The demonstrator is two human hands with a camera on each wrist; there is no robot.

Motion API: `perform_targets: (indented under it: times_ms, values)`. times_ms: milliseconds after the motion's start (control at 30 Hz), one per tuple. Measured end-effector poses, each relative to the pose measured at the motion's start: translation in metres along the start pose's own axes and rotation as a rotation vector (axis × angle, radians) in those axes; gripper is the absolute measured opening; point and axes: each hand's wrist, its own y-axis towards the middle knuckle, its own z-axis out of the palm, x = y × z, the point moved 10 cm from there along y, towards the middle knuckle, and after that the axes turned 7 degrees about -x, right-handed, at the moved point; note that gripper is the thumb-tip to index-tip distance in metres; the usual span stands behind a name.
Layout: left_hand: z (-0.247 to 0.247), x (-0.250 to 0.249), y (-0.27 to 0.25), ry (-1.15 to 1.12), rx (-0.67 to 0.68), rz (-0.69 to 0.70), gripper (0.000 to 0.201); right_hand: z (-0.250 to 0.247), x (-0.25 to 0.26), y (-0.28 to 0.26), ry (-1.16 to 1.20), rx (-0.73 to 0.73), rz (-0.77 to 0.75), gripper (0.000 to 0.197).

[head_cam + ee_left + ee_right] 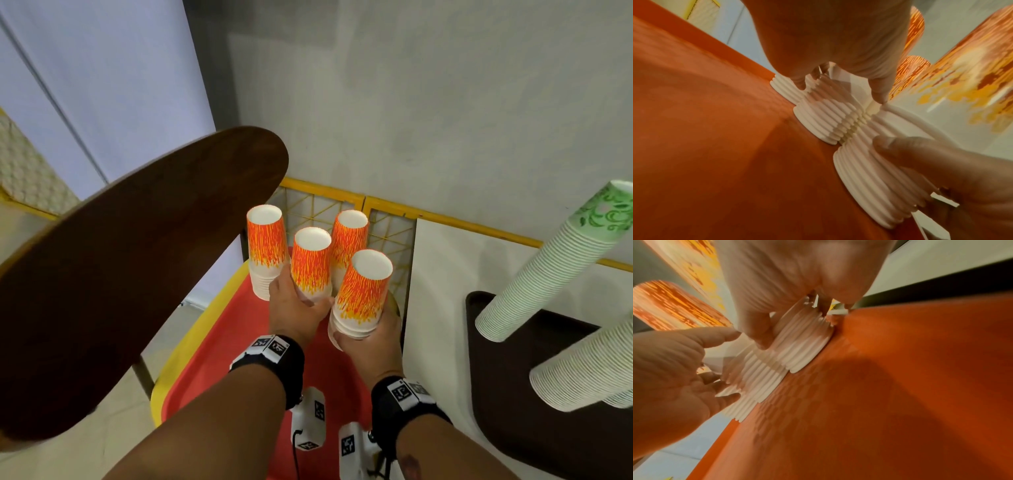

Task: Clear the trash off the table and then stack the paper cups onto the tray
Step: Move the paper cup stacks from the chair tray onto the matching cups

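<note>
Four upside-down stacks of orange flame-print paper cups stand at the far end of the red tray. My left hand grips the middle stack near its white rims. My right hand grips the nearest stack, which leans slightly toward me. Two more stacks stand behind, untouched. In the left wrist view my left hand straddles ribbed white rims that sit on the tray. The right wrist view shows my right hand curled round its stack's rims, low against the tray.
A dark brown round tabletop juts in at the left, close to the tray. At the right a dark tray holds tall leaning stacks of green-print cups. A yellow-framed grid panel and a grey wall close off the back.
</note>
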Motion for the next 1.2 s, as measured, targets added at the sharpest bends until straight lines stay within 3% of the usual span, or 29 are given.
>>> perform_targets:
  times_ms: [200,300,433,567,733,833,1000,1200]
  values:
    - [0.007,-0.004,0.001,-0.151,-0.051,-0.04,0.069,-0.003,0.011,-0.009,0.21,0.107,-0.002,0.093]
    - [0.008,0.001,0.005,-0.105,-0.09,-0.038,0.062,0.001,0.013,-0.008,0.222,0.118,-0.015,0.1]
    - [0.014,0.012,0.008,-0.024,-0.077,-0.026,0.063,-0.004,0.02,-0.007,0.223,0.093,-0.043,0.08]
    - [0.008,0.0,-0.001,-0.127,-0.065,-0.039,0.045,-0.004,0.028,-0.011,0.222,0.113,-0.058,0.069]
    - [0.0,0.0,-0.009,-0.18,-0.083,-0.035,0.053,-0.015,0.043,-0.017,0.2,0.111,-0.108,0.084]
    - [-0.002,0.006,-0.018,-0.164,-0.093,-0.054,0.068,-0.02,0.037,-0.019,0.18,0.122,-0.051,0.076]
    - [-0.005,0.0,-0.036,-0.17,-0.084,-0.045,0.057,-0.043,0.029,-0.025,0.158,0.163,0.031,0.08]
    - [-0.009,-0.042,-0.083,-0.215,-0.077,-0.035,0.062,-0.098,0.032,-0.046,0.166,0.239,0.034,0.079]
